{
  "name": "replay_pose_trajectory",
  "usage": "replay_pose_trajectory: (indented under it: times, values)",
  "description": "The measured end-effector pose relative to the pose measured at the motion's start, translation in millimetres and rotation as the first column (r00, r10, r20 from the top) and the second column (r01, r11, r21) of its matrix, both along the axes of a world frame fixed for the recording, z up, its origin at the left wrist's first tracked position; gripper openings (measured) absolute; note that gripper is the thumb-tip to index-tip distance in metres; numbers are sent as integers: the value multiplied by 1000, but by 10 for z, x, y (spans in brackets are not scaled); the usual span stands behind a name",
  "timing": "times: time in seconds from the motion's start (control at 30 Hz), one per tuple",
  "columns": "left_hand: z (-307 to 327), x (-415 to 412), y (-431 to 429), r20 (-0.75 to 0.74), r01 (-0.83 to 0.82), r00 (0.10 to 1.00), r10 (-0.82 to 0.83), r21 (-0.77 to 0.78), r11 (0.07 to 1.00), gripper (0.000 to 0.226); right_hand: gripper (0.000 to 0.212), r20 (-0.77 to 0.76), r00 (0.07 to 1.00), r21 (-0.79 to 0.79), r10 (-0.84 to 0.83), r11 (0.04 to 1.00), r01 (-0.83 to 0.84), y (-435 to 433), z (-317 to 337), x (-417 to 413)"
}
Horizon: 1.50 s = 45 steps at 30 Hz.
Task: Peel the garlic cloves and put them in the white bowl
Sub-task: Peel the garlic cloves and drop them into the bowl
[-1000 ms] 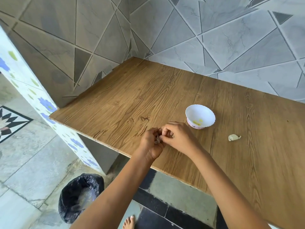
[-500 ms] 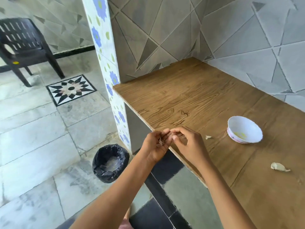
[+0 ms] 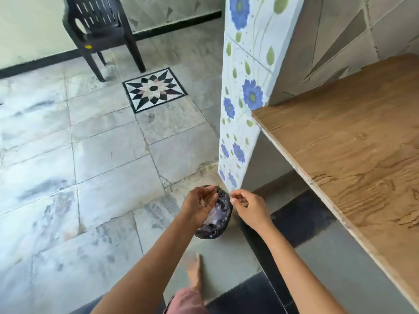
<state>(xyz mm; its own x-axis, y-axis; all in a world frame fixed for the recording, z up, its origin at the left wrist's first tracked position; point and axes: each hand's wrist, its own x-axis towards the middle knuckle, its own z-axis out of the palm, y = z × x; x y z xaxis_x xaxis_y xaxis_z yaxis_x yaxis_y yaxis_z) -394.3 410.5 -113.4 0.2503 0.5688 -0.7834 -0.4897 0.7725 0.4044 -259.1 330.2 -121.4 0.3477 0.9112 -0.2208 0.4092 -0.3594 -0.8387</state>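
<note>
Both hands hang over a black-lined bin [image 3: 218, 223] on the floor, left of the wooden table [image 3: 344, 155]. My left hand [image 3: 199, 206] is cupped with relaxed fingers, and a thin white scrap of garlic skin [image 3: 201, 201] lies on its palm. Just to its right, my right hand [image 3: 248, 208] has its fingers curled, and the thumb and forefinger pinch a small pale piece that looks like the garlic clove [image 3: 234, 197]. The white bowl and the other clove are out of view.
A flower-tiled pillar [image 3: 244, 87] stands right behind the bin at the table's left end. A dark plastic chair [image 3: 99, 30] is at the back on the tiled floor. My bare foot [image 3: 195, 273] is just below the bin.
The view has swung left and down from the table to the floor. Both hands left the table edge and now sit over the bin, and the left hand has opened.
</note>
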Motion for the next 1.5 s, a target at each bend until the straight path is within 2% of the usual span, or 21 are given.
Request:
replay_pose_trajectory:
  times: [0.1,0.2,0.4,0.47,0.63,0.83,0.93,1.0,1.03,1.07,1.1,1.13,1.17,1.23,1.27,1.3,1.33,1.37,1.4,1.47,1.5]
  values:
    - [-624,-144,503,-116,58,991,-63,-48,997,15,14,-55,997,-107,-59,993,53,483,-602,-144]
    - [-1439,-141,891,-219,124,964,-151,-130,984,18,15,-80,993,-236,-82,970,61,872,-1377,-212]
    - [-3440,29,1389,-368,139,904,-216,-224,965,27,17,-53,990,-394,-129,914,98,1358,-3137,-210]
    - [-4081,122,1473,-374,106,909,-186,-224,969,28,17,-51,988,-417,-145,902,111,1437,-3674,-203]
    - [-5148,185,1543,-261,245,914,-311,-255,935,47,18,-65,986,-433,-154,894,111,1556,-4618,-215]
    - [-5474,137,1535,-143,156,966,-217,-348,924,48,32,-204,950,-354,-235,923,153,1626,-5107,-472]
    - [-5360,215,1580,-75,220,961,-267,-380,899,47,52,-422,899,-345,-118,938,-39,1647,-5173,-701]
    - [-5307,230,1629,-119,252,944,-309,-349,903,43,57,-343,938,-469,56,855,-222,1600,-5296,-707]
    - [-5321,206,1629,-133,255,941,-310,-319,913,45,54,-236,963,-569,132,785,-246,1580,-5389,-658]
    - [-5294,182,1621,-145,238,945,-292,-307,922,47,53,-114,981,-631,154,752,-192,1570,-5422,-613]
    - [-5332,137,1601,-165,219,945,-282,-320,922,47,53,-32,995,-636,96,766,-95,1563,-5436,-586]
    - [-5340,89,1583,-186,202,943,-277,-342,918,46,54,-26,999,-570,-26,821,6,1591,-5396,-591]
    - [-5366,70,1556,-184,193,944,-275,-370,909,44,54,-93,988,-478,-123,876,64,1639,-5374,-626]
    - [-5288,102,1541,-126,238,945,-303,-371,898,44,54,-318,945,-383,-76,922,-55,1678,-5340,-743]
    - [-5227,139,1554,-130,259,938,-322,-354,898,45,53,-377,926,-415,-25,898,-145,1628,-5384,-786]
    - [-5226,166,1560,-153,260,934,-323,-328,908,46,51,-385,923,-496,18,839,-223,1593,-5450,-767]
    - [-5196,174,1566,-166,263,934,-317,-282,923,46,49,-347,938,-594,10,772,-228,1588,-5479,-717]
    - [-5221,161,1557,-170,263,937,-306,-237,935,45,47,-267,962,-667,-64,733,-136,1591,-5516,-658]
    - [-5213,137,1560,-180,265,934,-310,-236,935,43,45,-214,962,-656,-172,755,-10,1598,-5495,-623]
    - [-5229,119,1519,-226,279,908,-354,-304,911,39,48,-281,903,-475,-324,865,163,1724,-5299,-668]
    - [-5205,136,1498,-232,298,897,-375,-309,903,41,52,-352,887,-420,-300,897,137,1798,-5253,-731]
